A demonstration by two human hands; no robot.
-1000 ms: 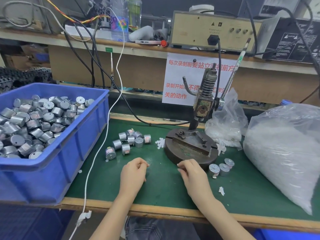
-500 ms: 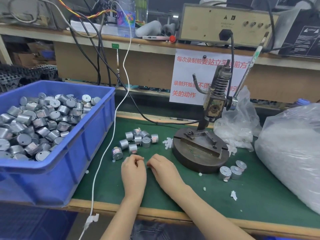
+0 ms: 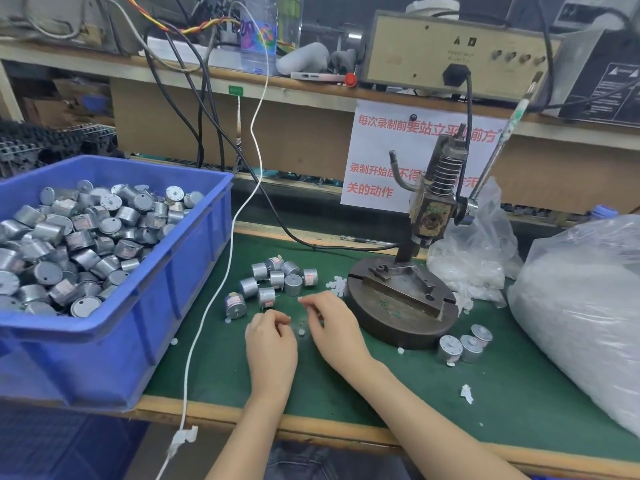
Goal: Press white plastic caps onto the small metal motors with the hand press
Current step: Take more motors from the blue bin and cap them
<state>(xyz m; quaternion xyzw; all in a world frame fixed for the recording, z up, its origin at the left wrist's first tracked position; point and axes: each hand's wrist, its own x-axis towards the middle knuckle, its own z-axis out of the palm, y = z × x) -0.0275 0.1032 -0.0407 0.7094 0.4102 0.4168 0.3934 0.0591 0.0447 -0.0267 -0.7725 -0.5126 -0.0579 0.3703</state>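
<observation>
The hand press (image 3: pixel 433 216) stands on its round iron base (image 3: pixel 398 323) at mid-table, lever (image 3: pixel 498 150) raised, nothing on its fixture. Several loose metal motors (image 3: pixel 277 282) lie on the green mat left of the base, beside a small heap of white caps (image 3: pixel 337 285). My right hand (image 3: pixel 332 323) rests just left of the base, its curled fingertips pinching a small white cap. My left hand (image 3: pixel 272 344) lies close beside it with fingers curled under, their contents hidden. One cap (image 3: pixel 301 331) lies between the hands. Three motors (image 3: pixel 464 344) stand in front of the base, to its right.
A blue bin (image 3: pixel 166 306) full of motors fills the left side. A large clear bag of caps (image 3: pixel 581 306) sits at the right, a smaller bag (image 3: pixel 474 258) behind the press. A white cable (image 3: pixel 207 306) hangs over the mat's front edge.
My right hand has moved left from the front of the press base to beside my left hand. Both hands have edged toward the loose motors.
</observation>
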